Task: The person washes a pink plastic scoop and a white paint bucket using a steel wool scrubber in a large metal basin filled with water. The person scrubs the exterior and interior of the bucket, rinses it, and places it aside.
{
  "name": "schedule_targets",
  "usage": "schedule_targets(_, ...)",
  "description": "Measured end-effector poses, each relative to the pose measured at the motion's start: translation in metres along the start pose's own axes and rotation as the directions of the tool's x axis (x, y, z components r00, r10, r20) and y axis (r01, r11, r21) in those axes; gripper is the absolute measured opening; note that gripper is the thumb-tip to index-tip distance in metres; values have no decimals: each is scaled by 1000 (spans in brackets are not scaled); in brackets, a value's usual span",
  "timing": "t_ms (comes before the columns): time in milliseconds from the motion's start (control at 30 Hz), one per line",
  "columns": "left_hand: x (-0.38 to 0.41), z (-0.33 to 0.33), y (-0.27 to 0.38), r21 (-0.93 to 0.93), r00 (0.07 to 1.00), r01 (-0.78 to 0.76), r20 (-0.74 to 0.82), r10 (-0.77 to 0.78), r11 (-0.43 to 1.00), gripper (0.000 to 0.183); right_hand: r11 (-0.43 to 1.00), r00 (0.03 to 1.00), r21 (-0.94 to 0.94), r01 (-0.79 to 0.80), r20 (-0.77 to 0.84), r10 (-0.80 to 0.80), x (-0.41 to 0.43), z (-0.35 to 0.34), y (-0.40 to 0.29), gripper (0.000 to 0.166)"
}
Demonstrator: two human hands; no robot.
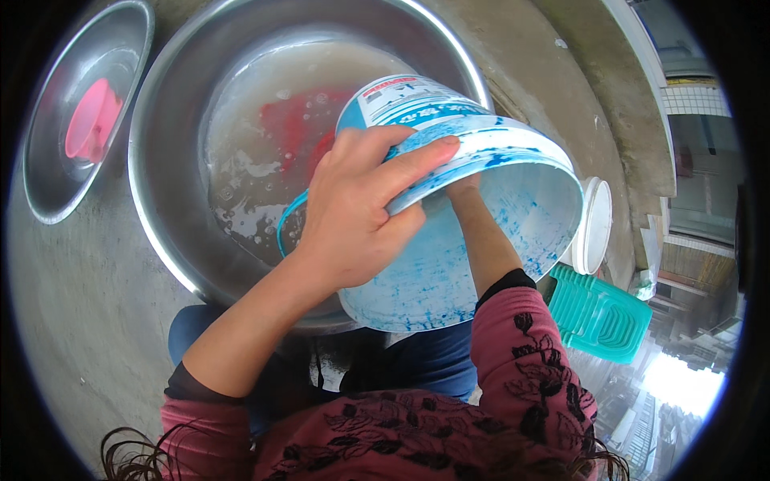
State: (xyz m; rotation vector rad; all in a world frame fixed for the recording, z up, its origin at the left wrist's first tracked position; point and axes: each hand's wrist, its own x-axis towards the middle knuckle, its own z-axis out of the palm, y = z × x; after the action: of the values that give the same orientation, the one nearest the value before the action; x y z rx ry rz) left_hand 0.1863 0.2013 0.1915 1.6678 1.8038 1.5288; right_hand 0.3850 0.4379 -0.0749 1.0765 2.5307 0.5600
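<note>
A white and blue plastic bucket (421,276) with blue stains lies tilted over a large metal basin (174,240), its mouth facing me. My left hand (367,204) grips the bucket's rim, thumb inside and fingers on the outer wall. Into the bucket reaches my right hand (466,183); only its wrist side shows, the fingers are hidden behind the rim. Cloudy water with bubbles fills the bottom of the basin, and a red item (295,129), seemingly cloth, lies in it. The bucket's blue handle (283,225) hangs at its left side.
A smaller metal basin (45,198) holding a pink plastic scoop or bowl (93,120) is at the far left. On the right are a white bucket (595,225) and a stack of green plastic baskets or trays (601,315). The concrete floor (78,312) surrounds them.
</note>
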Motion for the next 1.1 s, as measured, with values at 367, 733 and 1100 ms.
schedule_targets(367, 2, 13, 7, -81, 994, 98, -49, -102, 992, 56, 520, 997, 851, -66, 81, -6, 34, -90, -97, 46)
schedule_targets(733, -3, 17, 7, -87, 991, 112, -66, -118, 990, 61, 941, 991, 311, -135, 43, 127, 60, -18, -11, 41)
schedule_targets(1100, -4, 8, 2, -52, 992, 121, 25, -120, 991, 58, -873, 991, 474, -112, 123, -60, 8, -147, -140, 41)
